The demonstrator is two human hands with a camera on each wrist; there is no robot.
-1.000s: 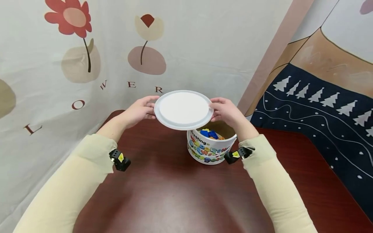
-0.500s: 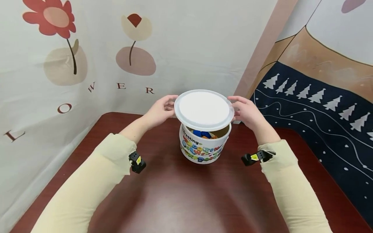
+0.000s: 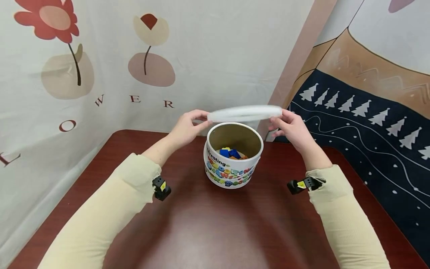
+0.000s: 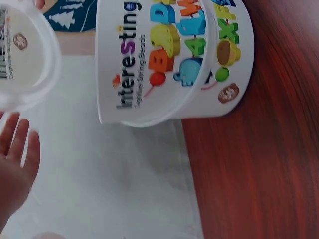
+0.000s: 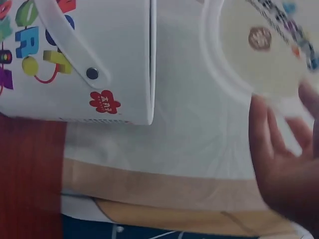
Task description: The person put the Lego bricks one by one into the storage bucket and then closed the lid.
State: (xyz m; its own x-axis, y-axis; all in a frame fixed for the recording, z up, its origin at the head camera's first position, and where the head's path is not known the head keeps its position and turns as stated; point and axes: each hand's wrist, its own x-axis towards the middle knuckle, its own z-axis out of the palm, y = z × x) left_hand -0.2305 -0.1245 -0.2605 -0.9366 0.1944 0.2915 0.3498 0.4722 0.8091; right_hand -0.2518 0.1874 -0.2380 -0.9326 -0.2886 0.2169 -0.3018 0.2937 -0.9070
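Observation:
Above the far rim of an open white bucket (image 3: 231,168), I hold its round white lid (image 3: 244,113) between both hands, tipped nearly edge-on to the head view. My left hand (image 3: 188,129) pinches the lid's left edge, and my right hand (image 3: 292,129) grips the right edge. Several blue, yellow and orange pieces (image 3: 232,153) lie at the bottom of the bucket. Colourful letters and the word "Interesting" cover the bucket (image 4: 174,59) in the left wrist view. Printing shows on one face of the lid (image 5: 249,64) in the right wrist view.
The bucket stands on a dark red-brown table (image 3: 208,224) near its far side. Behind it hangs a pale curtain (image 3: 215,56) with printed flowers. A dark cloth (image 3: 369,142) with white trees hangs at the right.
The lid has moved right, then tipped from showing its broad white top to nearly edge-on. More of the bucket's inside is visible. Both hands have kept hold of the lid.

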